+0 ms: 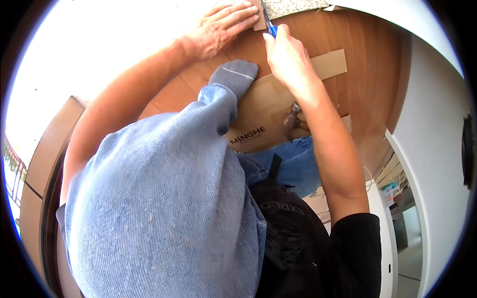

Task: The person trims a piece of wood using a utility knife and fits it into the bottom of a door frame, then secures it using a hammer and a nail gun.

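At the top of the head view my left hand (218, 30) lies flat, fingers stretched out. Its fingertips rest on a small brown strip (259, 20) beside the speckled stone edge (298, 6). My right hand (288, 57) is closed around the blue handle of a slim tool (272, 31). The tool's narrow metal part points away along the strip's right side; whether it is a knife or another tool, I cannot tell.
Below the hands, a cardboard sheet (263, 107) covers part of the brown wood surface (372, 54). A hammer (291, 119) lies on the cardboard, near my right forearm. My grey-socked foot (236, 77) stands close by. A white panel (437, 99) borders the right side.
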Action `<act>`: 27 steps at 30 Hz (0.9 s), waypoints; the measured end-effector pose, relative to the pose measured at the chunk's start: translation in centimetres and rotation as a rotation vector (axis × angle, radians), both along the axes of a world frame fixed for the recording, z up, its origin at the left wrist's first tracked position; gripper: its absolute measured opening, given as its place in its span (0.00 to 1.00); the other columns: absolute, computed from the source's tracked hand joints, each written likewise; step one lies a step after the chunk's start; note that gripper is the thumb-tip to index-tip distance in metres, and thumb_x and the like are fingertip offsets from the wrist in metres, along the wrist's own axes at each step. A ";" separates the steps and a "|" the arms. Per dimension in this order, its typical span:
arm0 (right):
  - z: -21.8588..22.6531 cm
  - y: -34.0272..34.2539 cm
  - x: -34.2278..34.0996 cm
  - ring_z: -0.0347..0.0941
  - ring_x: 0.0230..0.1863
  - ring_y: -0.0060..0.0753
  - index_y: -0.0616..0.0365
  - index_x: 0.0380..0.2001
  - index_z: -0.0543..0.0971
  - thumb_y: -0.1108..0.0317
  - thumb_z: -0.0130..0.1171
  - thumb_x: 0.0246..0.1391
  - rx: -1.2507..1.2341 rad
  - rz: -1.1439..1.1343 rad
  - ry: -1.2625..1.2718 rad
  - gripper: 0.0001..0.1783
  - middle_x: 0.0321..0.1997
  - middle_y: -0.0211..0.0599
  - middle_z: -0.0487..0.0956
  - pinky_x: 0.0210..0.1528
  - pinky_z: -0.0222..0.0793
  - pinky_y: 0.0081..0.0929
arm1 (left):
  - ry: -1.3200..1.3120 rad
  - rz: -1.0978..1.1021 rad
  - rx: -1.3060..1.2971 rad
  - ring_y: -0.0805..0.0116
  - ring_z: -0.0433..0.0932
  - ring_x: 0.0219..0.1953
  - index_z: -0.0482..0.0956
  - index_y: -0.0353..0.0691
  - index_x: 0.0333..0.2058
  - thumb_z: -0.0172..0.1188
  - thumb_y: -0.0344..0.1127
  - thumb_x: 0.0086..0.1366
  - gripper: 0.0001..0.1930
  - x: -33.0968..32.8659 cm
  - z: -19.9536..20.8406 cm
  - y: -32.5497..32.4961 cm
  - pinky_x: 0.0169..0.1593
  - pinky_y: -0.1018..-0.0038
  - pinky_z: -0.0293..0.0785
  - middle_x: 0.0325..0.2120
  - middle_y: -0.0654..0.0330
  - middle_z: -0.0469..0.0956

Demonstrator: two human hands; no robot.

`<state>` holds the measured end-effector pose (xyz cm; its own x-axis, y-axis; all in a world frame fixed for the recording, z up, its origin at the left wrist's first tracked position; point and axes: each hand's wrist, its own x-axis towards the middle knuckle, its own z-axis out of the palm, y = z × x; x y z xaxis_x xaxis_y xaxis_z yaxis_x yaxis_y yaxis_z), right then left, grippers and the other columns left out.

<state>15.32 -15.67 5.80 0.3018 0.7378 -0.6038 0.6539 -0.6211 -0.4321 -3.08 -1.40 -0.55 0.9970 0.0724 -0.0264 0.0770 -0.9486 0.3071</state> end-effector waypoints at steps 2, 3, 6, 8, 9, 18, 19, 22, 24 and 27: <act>0.5 -0.2 0.0 0.81 0.42 0.75 0.70 0.46 0.69 0.53 0.46 0.75 0.009 -0.038 -0.003 0.23 0.37 0.72 0.82 0.47 0.77 0.62 | -0.007 -0.005 -0.003 0.55 0.60 0.77 0.64 0.40 0.73 0.52 0.39 0.69 0.33 0.4 -0.1 -0.4 0.77 0.58 0.56 0.75 0.52 0.61; 0.4 -0.3 0.0 0.81 0.42 0.75 0.70 0.46 0.69 0.53 0.46 0.75 0.005 -0.043 -0.005 0.23 0.37 0.72 0.82 0.47 0.77 0.62 | -0.014 -0.009 -0.006 0.55 0.60 0.77 0.64 0.39 0.72 0.52 0.39 0.69 0.33 0.6 -0.1 -0.7 0.77 0.58 0.56 0.75 0.52 0.61; 0.1 -0.3 -0.2 0.81 0.43 0.74 0.70 0.46 0.69 0.53 0.46 0.75 0.030 -0.014 -0.043 0.23 0.38 0.71 0.83 0.48 0.77 0.61 | -0.039 -0.001 0.001 0.53 0.60 0.77 0.65 0.39 0.72 0.53 0.39 0.69 0.33 0.6 -0.2 -0.4 0.77 0.57 0.57 0.74 0.51 0.62; 0.6 0.0 -0.1 0.81 0.45 0.74 0.69 0.47 0.69 0.53 0.46 0.75 0.003 -0.007 -0.003 0.23 0.40 0.71 0.83 0.50 0.77 0.61 | -0.057 -0.011 0.005 0.52 0.60 0.76 0.67 0.38 0.71 0.54 0.39 0.68 0.33 0.3 -0.4 0.0 0.76 0.56 0.58 0.74 0.50 0.62; 0.7 -0.1 -0.1 0.81 0.46 0.73 0.69 0.47 0.70 0.54 0.46 0.75 -0.016 -0.009 -0.013 0.23 0.40 0.70 0.83 0.51 0.76 0.61 | -0.061 -0.009 -0.012 0.52 0.60 0.76 0.67 0.38 0.71 0.55 0.39 0.68 0.33 0.3 -0.4 0.2 0.76 0.56 0.58 0.73 0.50 0.63; 1.0 0.5 -0.3 0.81 0.47 0.75 0.70 0.49 0.71 0.55 0.47 0.75 0.012 -0.044 -0.018 0.23 0.40 0.72 0.83 0.51 0.76 0.60 | -0.025 -0.021 -0.011 0.52 0.61 0.76 0.68 0.37 0.70 0.58 0.38 0.66 0.33 0.4 1.2 -0.7 0.76 0.56 0.58 0.73 0.49 0.64; 0.7 0.7 -0.4 0.81 0.47 0.75 0.70 0.48 0.71 0.54 0.48 0.74 0.023 -0.064 0.000 0.23 0.40 0.72 0.83 0.51 0.76 0.61 | -0.067 0.002 -0.038 0.53 0.60 0.76 0.66 0.38 0.71 0.58 0.39 0.67 0.34 0.3 0.0 -0.7 0.76 0.57 0.58 0.74 0.50 0.62; -0.5 -0.5 0.1 0.81 0.46 0.75 0.70 0.48 0.71 0.54 0.48 0.75 0.090 -0.063 -0.006 0.23 0.40 0.73 0.82 0.50 0.76 0.61 | -0.071 0.040 -0.046 0.61 0.56 0.78 0.60 0.47 0.75 0.62 0.33 0.67 0.38 0.7 -1.3 -0.4 0.79 0.61 0.54 0.75 0.59 0.60; 0.0 -1.3 -0.7 0.81 0.43 0.75 0.70 0.45 0.71 0.54 0.47 0.75 0.035 -0.098 0.000 0.23 0.37 0.71 0.83 0.48 0.76 0.61 | -0.049 0.048 -0.069 0.60 0.56 0.78 0.62 0.47 0.74 0.64 0.31 0.65 0.39 0.3 -0.7 -0.9 0.79 0.60 0.54 0.75 0.59 0.60; 1.0 -0.9 -0.5 0.81 0.42 0.76 0.70 0.45 0.71 0.54 0.47 0.75 0.037 -0.123 0.032 0.23 0.36 0.70 0.83 0.48 0.76 0.62 | -0.046 0.063 -0.048 0.61 0.57 0.78 0.63 0.47 0.74 0.65 0.31 0.63 0.40 -0.1 -0.4 -0.3 0.79 0.60 0.54 0.75 0.59 0.61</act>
<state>14.83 -16.55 6.84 0.3721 0.7183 -0.5879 0.5594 -0.6789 -0.4755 -3.17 -1.68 -0.96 0.9908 0.1345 0.0145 0.1206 -0.9265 0.3564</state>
